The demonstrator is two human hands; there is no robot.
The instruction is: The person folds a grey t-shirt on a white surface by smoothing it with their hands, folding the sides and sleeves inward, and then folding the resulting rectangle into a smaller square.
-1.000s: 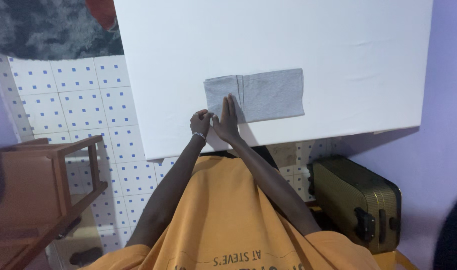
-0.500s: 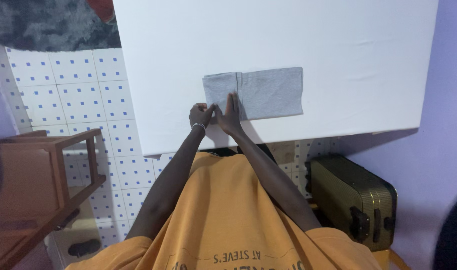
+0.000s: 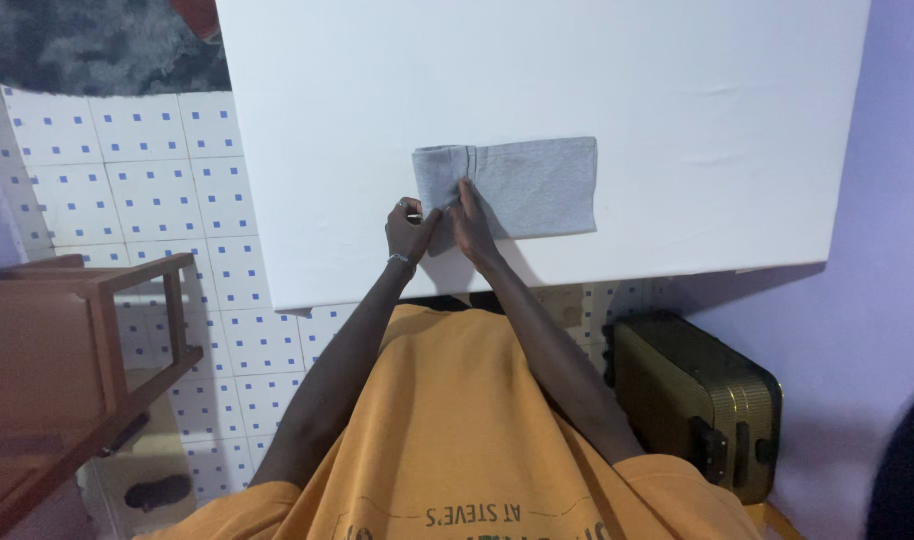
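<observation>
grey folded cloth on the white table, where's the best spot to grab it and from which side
Probably its near left corner, from the table's near edge. The grey folded cloth lies flat on the white table, and that end is doubled over, giving a thicker edge to pinch. The left hand is already there.

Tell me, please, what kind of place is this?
Probably a room in a home: a white-covered table with a folded grey cloth, a tiled floor, and a gold suitcase by the purple wall.
</observation>
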